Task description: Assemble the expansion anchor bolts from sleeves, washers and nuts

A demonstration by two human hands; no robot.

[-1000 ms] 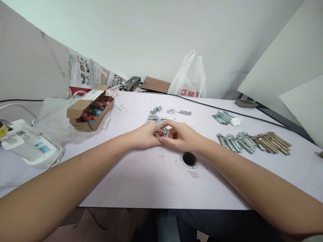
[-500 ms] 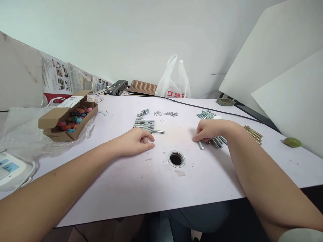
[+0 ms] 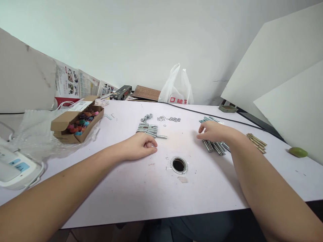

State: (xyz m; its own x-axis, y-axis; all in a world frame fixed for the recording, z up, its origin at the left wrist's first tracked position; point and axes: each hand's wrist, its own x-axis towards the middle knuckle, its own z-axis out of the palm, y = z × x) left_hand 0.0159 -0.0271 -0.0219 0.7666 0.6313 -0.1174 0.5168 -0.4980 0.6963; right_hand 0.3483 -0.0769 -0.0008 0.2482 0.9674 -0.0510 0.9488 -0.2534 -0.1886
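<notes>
My left hand (image 3: 141, 147) rests on the table (image 3: 121, 191), fingers loosely curled, thumb apart, nothing visible in them. Just beyond it lie a pile of silver metal sleeves (image 3: 151, 129) and a single sleeve (image 3: 162, 136). Over on the right, my right hand (image 3: 212, 131) is above a row of silver cylindrical pieces (image 3: 214, 148), thumb and index finger apart with nothing seen between them. It partly hides this row and some bluish metal rods (image 3: 208, 119) behind. Small nuts (image 3: 146, 117), thin rings (image 3: 161, 118) and washers (image 3: 174, 119) lie between the hands, farther back.
Brass-coloured bolts (image 3: 256, 143) and a green fruit (image 3: 298, 152) lie at right. A round hole (image 3: 179, 165) pierces the table. At left is a cardboard box (image 3: 75, 124) of colourful pieces. A black cable (image 3: 214, 113) crosses behind, near a plastic bag (image 3: 176, 89).
The fingers of my right hand have parted and lifted slightly off the end silver piece, which now lies beside the others. My left hand stays in place. The view has tilted up a little.
</notes>
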